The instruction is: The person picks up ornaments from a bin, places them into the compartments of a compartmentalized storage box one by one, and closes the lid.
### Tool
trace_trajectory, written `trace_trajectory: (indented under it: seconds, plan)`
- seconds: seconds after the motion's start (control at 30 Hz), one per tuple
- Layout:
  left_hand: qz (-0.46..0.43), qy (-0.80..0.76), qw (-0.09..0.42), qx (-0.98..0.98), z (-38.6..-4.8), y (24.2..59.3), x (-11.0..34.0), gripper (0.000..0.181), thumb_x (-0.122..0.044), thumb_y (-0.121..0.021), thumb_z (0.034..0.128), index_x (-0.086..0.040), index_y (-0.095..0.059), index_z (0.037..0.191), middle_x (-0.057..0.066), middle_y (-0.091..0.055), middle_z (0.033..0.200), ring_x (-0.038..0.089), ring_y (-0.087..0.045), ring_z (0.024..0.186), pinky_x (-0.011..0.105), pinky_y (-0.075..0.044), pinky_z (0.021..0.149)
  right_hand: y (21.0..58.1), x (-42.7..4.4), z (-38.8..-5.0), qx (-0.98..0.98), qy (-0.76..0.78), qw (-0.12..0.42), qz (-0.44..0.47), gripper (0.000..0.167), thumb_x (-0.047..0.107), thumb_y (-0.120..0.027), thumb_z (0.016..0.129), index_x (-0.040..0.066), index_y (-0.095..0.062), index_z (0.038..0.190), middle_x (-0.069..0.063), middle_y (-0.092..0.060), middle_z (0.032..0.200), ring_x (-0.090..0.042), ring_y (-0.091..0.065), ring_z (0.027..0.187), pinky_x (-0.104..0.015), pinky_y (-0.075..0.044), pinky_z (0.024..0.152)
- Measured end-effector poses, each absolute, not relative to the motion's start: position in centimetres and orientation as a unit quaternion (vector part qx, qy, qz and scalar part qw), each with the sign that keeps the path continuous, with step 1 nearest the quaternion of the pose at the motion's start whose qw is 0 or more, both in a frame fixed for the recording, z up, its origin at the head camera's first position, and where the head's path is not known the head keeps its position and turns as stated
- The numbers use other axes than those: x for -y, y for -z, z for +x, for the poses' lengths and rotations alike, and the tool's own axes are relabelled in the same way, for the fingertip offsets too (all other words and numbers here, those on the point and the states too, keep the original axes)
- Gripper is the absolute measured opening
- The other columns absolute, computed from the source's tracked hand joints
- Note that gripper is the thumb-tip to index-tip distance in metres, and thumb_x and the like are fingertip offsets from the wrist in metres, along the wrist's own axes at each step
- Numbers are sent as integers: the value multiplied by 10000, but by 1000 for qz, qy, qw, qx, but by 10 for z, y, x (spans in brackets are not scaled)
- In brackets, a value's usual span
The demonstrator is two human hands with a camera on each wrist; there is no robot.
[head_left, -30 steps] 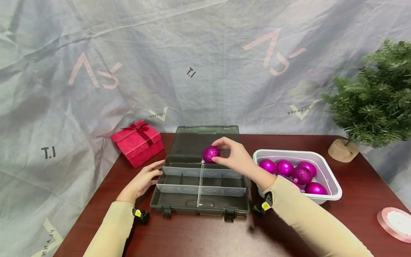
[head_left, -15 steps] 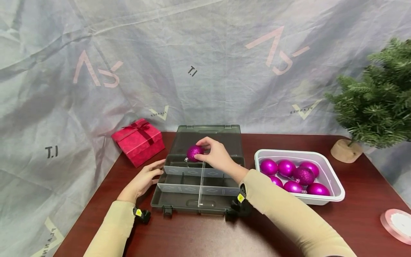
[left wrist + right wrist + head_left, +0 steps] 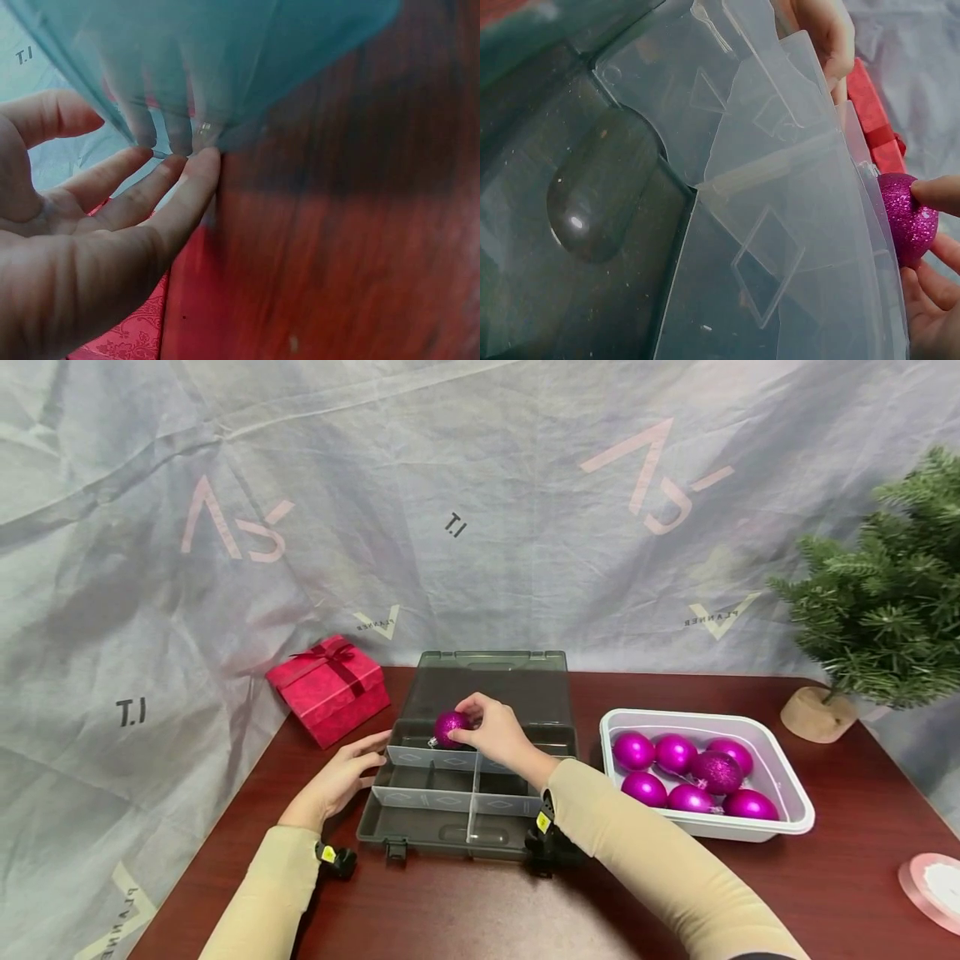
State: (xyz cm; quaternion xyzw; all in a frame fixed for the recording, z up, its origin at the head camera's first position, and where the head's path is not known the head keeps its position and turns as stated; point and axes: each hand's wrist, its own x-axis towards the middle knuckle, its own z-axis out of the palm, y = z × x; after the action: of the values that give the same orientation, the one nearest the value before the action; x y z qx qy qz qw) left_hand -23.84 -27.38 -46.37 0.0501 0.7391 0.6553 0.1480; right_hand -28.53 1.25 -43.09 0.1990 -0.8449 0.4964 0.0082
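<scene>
Between its thumb and fingers, my right hand pinches a glittery magenta Christmas bauble. The bauble is at the back left compartment of a dark see-through divider box, whose lid lies open behind. In the right wrist view the glittery bauble shows just beyond the clear dividers. At the box's left side is my left hand, its fingers extended. The left wrist view has those fingertips touching the box's wall, with nothing gripped.
To the right stands a white plastic tub with several magenta baubles. A red gift box sits at the back left. A small artificial tree on a wooden base and a pink ribbon roll are at the right.
My right hand has carried the glittery bauble leftward across the centre divider and lowered it at the back left compartment. The left hand has stayed against the box.
</scene>
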Motion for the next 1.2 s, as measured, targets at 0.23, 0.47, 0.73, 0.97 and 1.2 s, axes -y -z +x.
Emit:
trace_trajectory:
  seconds: [0.23,0.47,0.73,0.97,1.2]
  plan:
    - [50,-652,151,-741,-240,462,273,628,-46,-470,1015,10,-253,1601,258,-180,1649,427,-206,1476,655,-249,1128,433,-10,-288,864,-464,9,197,297,144,-846,838,71,-694,1082,-52,-721,990,-190,-666,904,-360,-550,828]
    - [52,-650,156,-742,-239,461,273,616,-51,-462,1030,1,-247,1605,250,-174,1654,426,-197,1478,656,-249,1127,436,-8,-290,873,-446,18,199,111,86,-816,854,87,-714,898,-8,-727,852,-144,-677,816,-315,-552,754]
    - [43,-652,154,-741,-238,462,273,621,-50,-470,1020,0,-260,1602,251,-195,1648,419,-195,1481,649,-264,1124,429,-10,-288,870,-449,9,203,110,62,-787,874,77,-719,960,-10,-722,894,-155,-677,859,-330,-547,788]
    - [41,-652,155,-741,-239,465,274,620,-56,-473,1017,-8,-270,1601,247,-203,1646,424,-205,1477,653,-266,1120,407,-23,-278,846,-484,3,223,132,61,-742,918,62,-722,1049,-10,-731,962,-160,-692,886,-328,-550,773]
    - [48,-651,159,-741,-239,464,275,629,-72,-474,1022,-10,-251,1606,243,-177,1655,428,-189,1486,655,-251,1129,382,-55,-266,829,-496,38,256,128,62,-743,915,95,-725,1037,-23,-741,980,-186,-696,919,-412,-551,849]
